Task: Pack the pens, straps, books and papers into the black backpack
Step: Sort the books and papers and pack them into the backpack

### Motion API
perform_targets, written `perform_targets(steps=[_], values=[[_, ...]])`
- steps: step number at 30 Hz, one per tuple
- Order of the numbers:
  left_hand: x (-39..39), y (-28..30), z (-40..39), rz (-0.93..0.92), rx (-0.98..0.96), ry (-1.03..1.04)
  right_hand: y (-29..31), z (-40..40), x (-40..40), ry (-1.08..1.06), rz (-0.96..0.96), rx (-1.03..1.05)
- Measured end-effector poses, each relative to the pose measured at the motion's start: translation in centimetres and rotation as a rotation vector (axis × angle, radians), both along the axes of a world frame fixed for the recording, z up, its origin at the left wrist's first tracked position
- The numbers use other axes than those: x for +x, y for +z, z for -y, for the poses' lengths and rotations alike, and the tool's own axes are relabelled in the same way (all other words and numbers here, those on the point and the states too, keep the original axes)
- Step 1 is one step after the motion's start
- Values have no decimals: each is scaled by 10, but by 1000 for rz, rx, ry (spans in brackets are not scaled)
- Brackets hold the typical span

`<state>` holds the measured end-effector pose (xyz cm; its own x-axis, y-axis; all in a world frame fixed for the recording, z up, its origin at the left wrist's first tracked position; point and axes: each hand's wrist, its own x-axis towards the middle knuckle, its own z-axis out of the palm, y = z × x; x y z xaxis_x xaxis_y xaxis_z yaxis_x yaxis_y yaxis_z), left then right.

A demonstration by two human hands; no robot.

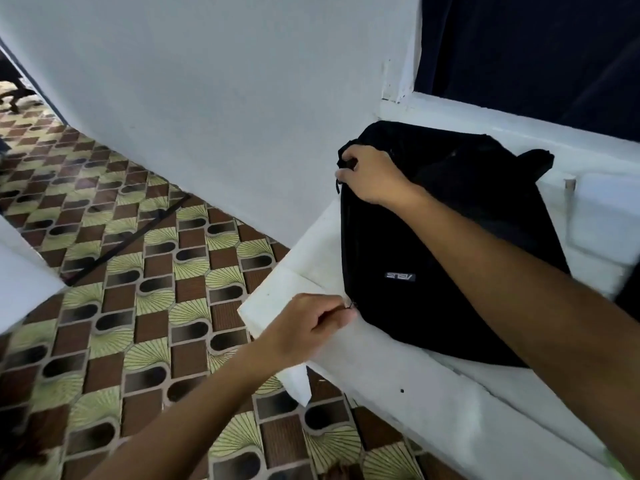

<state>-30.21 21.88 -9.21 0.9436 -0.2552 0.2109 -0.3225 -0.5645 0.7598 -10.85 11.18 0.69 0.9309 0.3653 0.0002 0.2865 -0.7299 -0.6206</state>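
The black backpack (450, 237) lies flat on a white ledge (433, 403), its small grey logo facing up. My right hand (372, 174) grips the bag's top left corner, fingers curled round the fabric there. My left hand (308, 327) pinches a small metal zipper pull (352, 305) at the bag's lower left edge. A white sheet of paper (277, 299) lies under the bag's left side and hangs over the ledge's edge. No pens, books or loose straps show outside the bag.
A white wall (207, 98) rises to the left of the bag. Patterned brown-and-green floor (121, 306) spreads below, with a thin black strap or rod (128, 240) lying on it. A dark curtain (536, 46) hangs behind the ledge. A white object (609, 216) sits right of the bag.
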Motion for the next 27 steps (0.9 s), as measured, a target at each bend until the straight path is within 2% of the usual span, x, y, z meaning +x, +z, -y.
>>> perform_targets(steps=[3,6,10,12,15,18,20,23,25,27], values=[[-17,-9,18,-19,-110,151,6,30,-90,-49,36,280],[-23,-15,25,40,-190,296,-9,68,-167,-112,-243,363],[-26,-20,26,60,-297,327,-42,84,-219,-165,-558,330],[-25,-24,26,66,-309,337,-55,78,-221,-228,-722,503],[-23,-26,25,202,-122,325,-64,65,-212,-354,-981,943],[-26,-22,23,244,-42,275,-72,56,-209,-406,-1056,1169],[-29,-15,21,116,-195,349,-75,54,-208,-442,-1123,1264],[-14,5,21,-173,-422,467,-76,55,-208,-431,-1246,1350],[10,18,24,-391,-392,481,-78,57,-208,-386,-1281,1370],[29,23,31,-495,-302,430,-79,59,-209,-356,-1291,1396]])
